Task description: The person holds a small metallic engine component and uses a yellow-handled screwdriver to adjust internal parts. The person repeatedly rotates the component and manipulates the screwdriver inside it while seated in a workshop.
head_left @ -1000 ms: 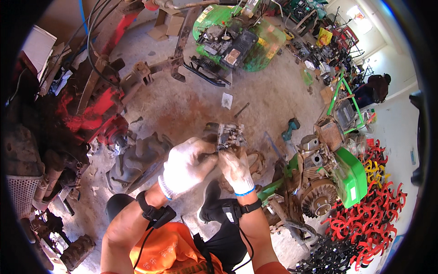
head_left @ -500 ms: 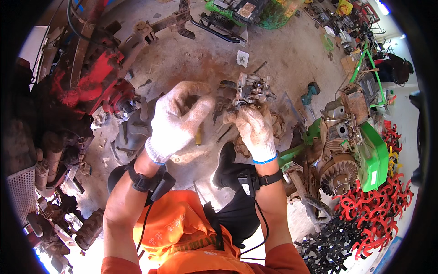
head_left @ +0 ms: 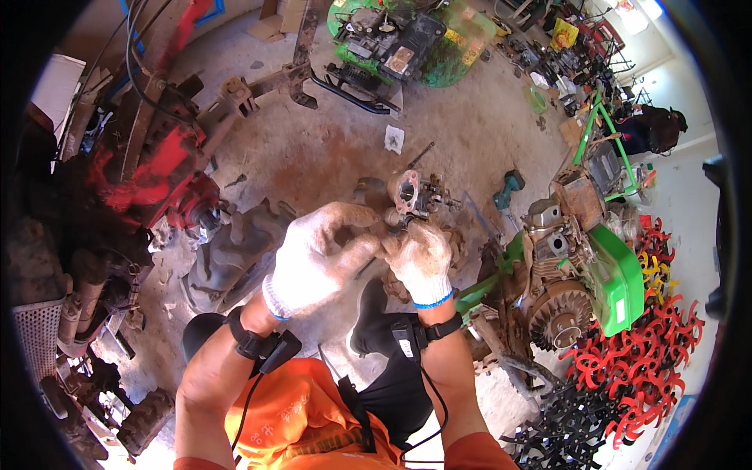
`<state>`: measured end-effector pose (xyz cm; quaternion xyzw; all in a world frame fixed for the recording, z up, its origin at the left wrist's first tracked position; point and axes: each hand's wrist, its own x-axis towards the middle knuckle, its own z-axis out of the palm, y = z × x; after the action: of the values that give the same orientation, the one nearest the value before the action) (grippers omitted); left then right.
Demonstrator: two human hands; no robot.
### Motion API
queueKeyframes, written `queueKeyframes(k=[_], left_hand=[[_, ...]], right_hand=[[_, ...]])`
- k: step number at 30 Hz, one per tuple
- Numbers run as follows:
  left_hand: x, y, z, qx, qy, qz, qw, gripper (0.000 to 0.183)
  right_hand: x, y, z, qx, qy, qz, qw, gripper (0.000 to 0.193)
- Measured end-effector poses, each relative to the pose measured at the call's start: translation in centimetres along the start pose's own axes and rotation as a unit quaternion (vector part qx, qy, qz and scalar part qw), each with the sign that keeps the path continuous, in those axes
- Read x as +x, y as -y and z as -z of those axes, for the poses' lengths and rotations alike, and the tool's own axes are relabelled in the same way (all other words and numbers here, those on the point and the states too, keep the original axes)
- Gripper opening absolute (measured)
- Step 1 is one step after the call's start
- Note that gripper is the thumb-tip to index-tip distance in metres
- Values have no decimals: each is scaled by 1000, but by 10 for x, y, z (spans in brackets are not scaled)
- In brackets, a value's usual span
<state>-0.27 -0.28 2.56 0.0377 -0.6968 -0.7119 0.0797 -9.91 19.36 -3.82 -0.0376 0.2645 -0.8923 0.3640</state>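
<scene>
A small metal carburetor [head_left: 421,196] is held up in front of me, with the flange and round bore on its left side showing. My right hand [head_left: 421,262], in a dirty white work glove, is closed round its lower part. Beside it is my left hand [head_left: 319,249], also gloved, its thumb and fingers curled into a pinch right at the lower left of the carburetor. What the left fingertips hold, if anything, is too small to make out. The glove fingers hide much of the carburetor's underside.
A rusty engine [head_left: 558,274] with a green tank [head_left: 616,278] stands at right. A teal power drill [head_left: 509,190] lies beyond it. Red machinery [head_left: 149,168] fills the left. Red curved blades [head_left: 642,360] are heaped at lower right; a green machine [head_left: 392,43] stands at the far side.
My left hand has moved right and down to meet my right hand. The carburetor has turned, so its flange and bore now show. The whole view has shifted slightly.
</scene>
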Motion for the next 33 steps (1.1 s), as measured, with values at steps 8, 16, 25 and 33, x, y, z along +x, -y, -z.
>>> queueKeyframes(k=[8,16,25,33], left_hand=[[5,6,18,-43,-50,0,998,25],[-1,14,30,5,-60,39,997,25],[-23,81,22,146,20,90,985,24],[-91,261,51,424,173,283,843,32]], right_hand=[[5,2,-5,23,62,-27,997,39],[11,5,-12,47,114,-42,991,38],[4,11,-13,25,103,-16,994,34],[-5,12,-9,-7,39,39,998,34]])
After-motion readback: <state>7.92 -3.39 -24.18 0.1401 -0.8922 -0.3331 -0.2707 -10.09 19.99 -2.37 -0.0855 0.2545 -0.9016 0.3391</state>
